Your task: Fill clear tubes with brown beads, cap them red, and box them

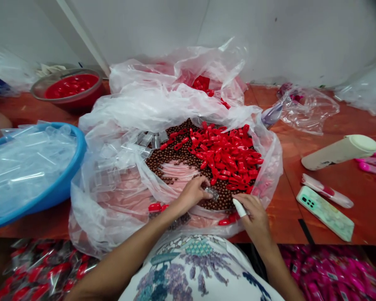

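My left hand [193,194] grips a small clear plastic container [212,192] just above brown beads [221,203] spread on a plastic sheet. My right hand [254,211] is low over the beads' near right edge, fingertips drawn together; whatever lies between them is hidden. One of its fingers wears a white covering [239,207]. Red plastic caps [228,154] are heaped on the beads beyond my hands, and a few red pieces [228,220] lie beside my right fingers. Empty clear containers [117,152] are piled to the left. Close to my left forearm are red-capped containers [155,207], partly covered.
A blue basin [80,156] of clear plastic parts stands left; a bowl [95,90] of red pieces is behind it. Crumpled plastic bags [163,94] cover the back. On the right are a cream bottle [335,154] and a phone [327,213]. Pink packages [335,271] lie below the table edge.
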A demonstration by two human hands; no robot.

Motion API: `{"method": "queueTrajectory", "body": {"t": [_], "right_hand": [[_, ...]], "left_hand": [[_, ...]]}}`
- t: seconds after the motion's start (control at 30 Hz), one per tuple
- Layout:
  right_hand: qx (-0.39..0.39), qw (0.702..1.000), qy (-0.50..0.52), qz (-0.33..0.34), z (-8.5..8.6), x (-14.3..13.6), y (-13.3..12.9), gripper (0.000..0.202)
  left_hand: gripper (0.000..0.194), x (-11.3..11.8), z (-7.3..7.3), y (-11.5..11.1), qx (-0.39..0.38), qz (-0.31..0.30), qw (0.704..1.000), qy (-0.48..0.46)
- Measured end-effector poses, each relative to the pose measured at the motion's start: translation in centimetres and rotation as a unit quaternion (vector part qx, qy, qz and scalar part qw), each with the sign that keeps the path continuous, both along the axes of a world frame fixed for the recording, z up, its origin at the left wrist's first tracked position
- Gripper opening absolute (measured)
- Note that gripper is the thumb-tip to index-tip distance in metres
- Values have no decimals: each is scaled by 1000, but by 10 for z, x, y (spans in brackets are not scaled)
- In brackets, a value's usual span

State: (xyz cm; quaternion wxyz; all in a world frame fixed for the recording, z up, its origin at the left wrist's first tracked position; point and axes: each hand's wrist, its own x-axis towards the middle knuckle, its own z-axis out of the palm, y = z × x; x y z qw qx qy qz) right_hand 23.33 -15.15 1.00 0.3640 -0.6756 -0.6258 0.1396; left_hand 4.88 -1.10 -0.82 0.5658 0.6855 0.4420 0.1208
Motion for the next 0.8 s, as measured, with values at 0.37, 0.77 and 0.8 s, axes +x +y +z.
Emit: {"method": "queueTrajectory", "body": {"t": [0.37,0.77,0.8], "right_hand": [[-6,1000,2,-15,-7,4,2,25],[-6,1000,-1,-12,-7,4,3,26],[-6,1000,0,-11,-8,4,4,27]], "left_hand": [[34,11,-7,-1,-118,13,989,-85],[45,11,-1,1,-314,55,932,-175],[45,10,1,1,-325,55,927,-178]]}}
